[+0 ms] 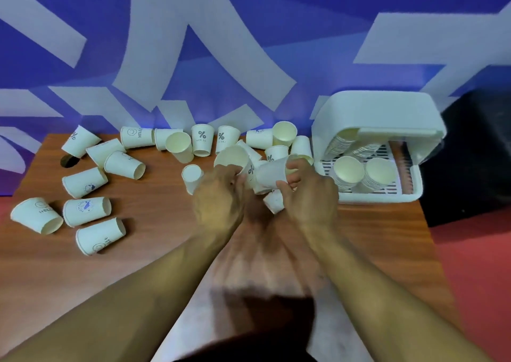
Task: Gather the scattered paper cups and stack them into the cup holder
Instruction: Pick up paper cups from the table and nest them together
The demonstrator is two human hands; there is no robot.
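hands both gripping: l hand point(218, 195) a mouth-up cup point(231, 157), r hand point(309, 193) a sideways cup point(272, 174); cup holder point(381, 198) just right, nearer r hand.

The far wall point(249, 29) is deep blue shading to violet, crossed by broad, pale, angular bands that slant in different directions, and the light on it has a cool bluish cast. In front of it stands a reddish-brown wood-grain bench point(154, 240) with a dark round hole point(68, 161) near its far left corner. A red floor point(475, 265) shows past the bench on the left and right, and a dull black bulky object point(475, 154), too dark to identify, sits at the far right.
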